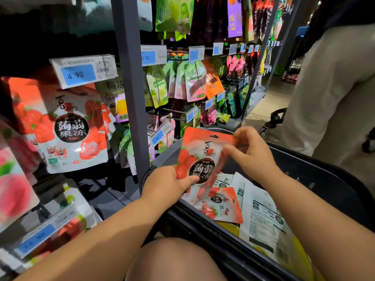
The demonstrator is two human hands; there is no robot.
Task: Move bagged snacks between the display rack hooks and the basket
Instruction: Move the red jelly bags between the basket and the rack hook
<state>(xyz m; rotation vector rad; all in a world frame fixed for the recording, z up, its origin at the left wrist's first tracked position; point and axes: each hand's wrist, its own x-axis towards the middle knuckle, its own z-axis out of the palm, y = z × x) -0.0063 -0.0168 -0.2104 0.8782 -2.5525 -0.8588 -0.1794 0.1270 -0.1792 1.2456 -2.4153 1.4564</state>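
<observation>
Both hands hold one red-and-white glossy plastic snack bag printed with strawberries (199,157) upright above the dark plastic basket (324,179). The left hand (168,182) grips the bag's lower left corner, with the thumb laid across the front and the other fingers hidden behind it. The right hand (251,151) pinches the upper right edge, just beside the black hang slot at the top. The hands are apart, and the bag spans the gap between them. Its right side is blurred, so I cannot tell whether a second bag sits behind it.

Below the hands, inside the basket, a second strawberry bag (223,205) lies face up. To its right, under the right forearm, several white-backed bags with printed labels (265,218) overlap one another.

Just left of the left hand stands the grey metal upright (129,78) of the display rack. Farther left, a hanging strawberry bag (67,128) of the same print sits on the rack beneath a blue-and-white price tag (81,74) reading 4.90. Beyond the hands, rows of green, pink and orange pouches (182,82) hang on hooks with more blue tags in front. Past the right hand stands a person in light beige trousers (334,88). A bare knee (172,260) shows between the forearms — nearest the camera.
</observation>
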